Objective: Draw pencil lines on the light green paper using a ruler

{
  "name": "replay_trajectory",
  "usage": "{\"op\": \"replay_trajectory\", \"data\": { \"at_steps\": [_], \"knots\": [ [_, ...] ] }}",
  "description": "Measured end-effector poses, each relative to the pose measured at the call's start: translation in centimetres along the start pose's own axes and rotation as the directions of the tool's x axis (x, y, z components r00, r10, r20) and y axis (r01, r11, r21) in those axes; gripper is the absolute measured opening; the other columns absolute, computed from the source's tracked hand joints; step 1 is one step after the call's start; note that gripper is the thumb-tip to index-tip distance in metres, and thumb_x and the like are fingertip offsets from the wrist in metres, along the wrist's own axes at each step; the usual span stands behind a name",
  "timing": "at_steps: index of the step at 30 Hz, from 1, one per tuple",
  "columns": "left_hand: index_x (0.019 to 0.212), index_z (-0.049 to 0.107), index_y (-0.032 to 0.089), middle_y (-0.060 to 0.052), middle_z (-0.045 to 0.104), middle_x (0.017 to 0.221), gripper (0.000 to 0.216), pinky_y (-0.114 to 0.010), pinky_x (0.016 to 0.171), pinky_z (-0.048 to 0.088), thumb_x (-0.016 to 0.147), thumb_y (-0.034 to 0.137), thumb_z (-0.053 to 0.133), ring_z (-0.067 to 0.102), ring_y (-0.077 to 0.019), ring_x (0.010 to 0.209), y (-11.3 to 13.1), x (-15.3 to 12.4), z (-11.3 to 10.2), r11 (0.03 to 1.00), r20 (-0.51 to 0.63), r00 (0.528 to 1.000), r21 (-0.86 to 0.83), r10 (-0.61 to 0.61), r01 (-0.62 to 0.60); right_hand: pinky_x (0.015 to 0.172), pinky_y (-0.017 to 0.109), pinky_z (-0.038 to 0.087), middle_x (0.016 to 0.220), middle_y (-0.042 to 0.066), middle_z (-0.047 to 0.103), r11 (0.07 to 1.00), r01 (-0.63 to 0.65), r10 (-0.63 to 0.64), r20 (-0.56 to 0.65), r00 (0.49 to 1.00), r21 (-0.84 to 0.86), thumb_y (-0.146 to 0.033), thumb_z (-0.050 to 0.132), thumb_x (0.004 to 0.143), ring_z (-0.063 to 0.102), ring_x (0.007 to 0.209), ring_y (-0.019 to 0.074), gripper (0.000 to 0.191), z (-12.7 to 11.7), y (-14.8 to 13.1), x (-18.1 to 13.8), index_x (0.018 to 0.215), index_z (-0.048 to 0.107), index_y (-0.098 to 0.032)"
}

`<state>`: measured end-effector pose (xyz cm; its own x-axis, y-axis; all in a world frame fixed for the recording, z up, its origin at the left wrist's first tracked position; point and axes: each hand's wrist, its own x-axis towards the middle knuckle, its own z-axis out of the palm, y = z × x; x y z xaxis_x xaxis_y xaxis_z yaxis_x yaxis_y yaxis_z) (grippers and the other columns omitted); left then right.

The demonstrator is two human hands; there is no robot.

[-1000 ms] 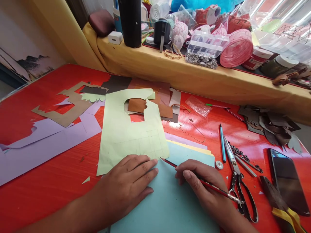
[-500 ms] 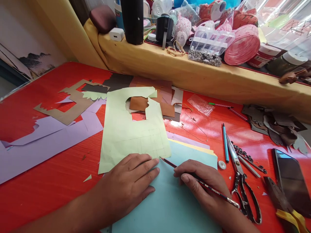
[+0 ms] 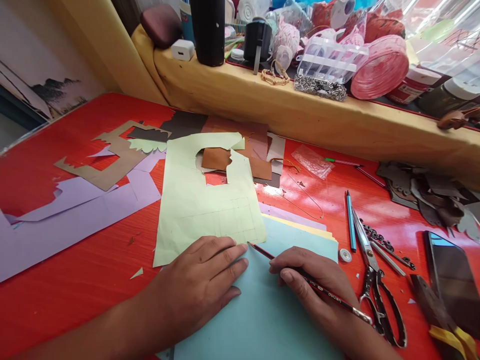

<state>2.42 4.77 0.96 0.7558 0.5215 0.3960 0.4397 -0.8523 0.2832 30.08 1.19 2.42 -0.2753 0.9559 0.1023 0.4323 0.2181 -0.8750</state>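
Note:
A pale green sheet of paper (image 3: 187, 205) with a ragged hole cut in its upper part lies on the table, faint pencil lines ruled across its lower right. My left hand (image 3: 210, 275) rests flat on the sheet's lower edge, fingers stretched out and holding nothing. Beneath it and nearer to me is a light blue sheet (image 3: 232, 325), with yellow and lilac sheets showing at its far edge. A dark pencil (image 3: 326, 290) is held in my right hand (image 3: 318, 285), its tip at the green sheet's bottom edge, just beyond my left fingertips.
To the right lie metal scissors (image 3: 369, 255), a blue pen (image 3: 351, 220), yellow-handled scissors (image 3: 446, 320) and a phone (image 3: 453, 280). Lilac paper offcuts (image 3: 101, 220) and a brown cut-out (image 3: 108, 175) are at left. A cloth-covered ledge (image 3: 232, 90) crowded with craft supplies runs along the back.
The view has shifted slightly, so everything appears a little moved. Both hands and the pencil keep nearly the same place on the paper.

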Motion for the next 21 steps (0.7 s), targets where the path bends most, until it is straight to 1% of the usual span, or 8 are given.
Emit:
{"op": "replay_trajectory", "data": {
  "at_steps": [5, 11, 16, 21],
  "knots": [
    [0.131, 0.073, 0.014, -0.010, 0.077, 0.141, 0.026, -0.045, 0.109, 0.055, 0.115, 0.024, 0.055, 0.068, -0.0284, 0.127, -0.05, -0.09, -0.02, 1.000, 0.007, 1.000, -0.009, -0.005, 0.005, 0.070, 0.027, 0.060, 0.082, 0.002, 0.080, 1.000, -0.024, 0.024, 0.007, 1.000, -0.002, -0.038, 0.062, 0.114, 0.075, 0.069, 0.0184, 0.024, 0.03, -0.14, 0.07, 0.105, 0.081, -0.027],
    [0.132, 0.073, 0.014, -0.009, 0.077, 0.142, 0.027, -0.045, 0.108, 0.055, 0.117, 0.024, 0.053, 0.068, -0.0289, 0.128, -0.15, -0.17, -0.04, 1.000, 0.008, 1.000, -0.014, -0.002, 0.002, 0.069, 0.028, 0.060, 0.081, 0.003, 0.080, 1.000, -0.024, 0.024, 0.010, 1.000, -0.012, -0.039, 0.060, 0.115, 0.074, 0.068, 0.0193, 0.026, -0.07, -0.28, 0.11, 0.103, 0.081, -0.027],
    [0.130, 0.073, 0.013, -0.009, 0.077, 0.141, 0.028, -0.046, 0.108, 0.054, 0.117, 0.024, 0.051, 0.068, -0.0287, 0.128, -0.07, -0.10, 0.03, 1.000, -0.001, 1.000, -0.019, -0.007, 0.007, 0.070, 0.026, 0.059, 0.082, 0.001, 0.079, 1.000, -0.012, 0.012, 0.006, 1.000, -0.009, -0.034, 0.063, 0.114, 0.074, 0.069, 0.0175, 0.021, 0.02, -0.26, 0.11, 0.104, 0.081, -0.028],
    [0.130, 0.073, 0.014, -0.008, 0.078, 0.140, 0.029, -0.046, 0.107, 0.054, 0.119, 0.025, 0.048, 0.068, -0.0281, 0.127, 0.04, 0.01, -0.08, 1.000, 0.002, 1.000, -0.006, -0.002, 0.002, 0.070, 0.026, 0.059, 0.080, 0.000, 0.079, 1.000, -0.015, 0.015, -0.002, 1.000, -0.008, -0.033, 0.063, 0.113, 0.073, 0.068, 0.0170, 0.021, 0.06, -0.11, 0.02, 0.104, 0.081, -0.028]
  ]
}}
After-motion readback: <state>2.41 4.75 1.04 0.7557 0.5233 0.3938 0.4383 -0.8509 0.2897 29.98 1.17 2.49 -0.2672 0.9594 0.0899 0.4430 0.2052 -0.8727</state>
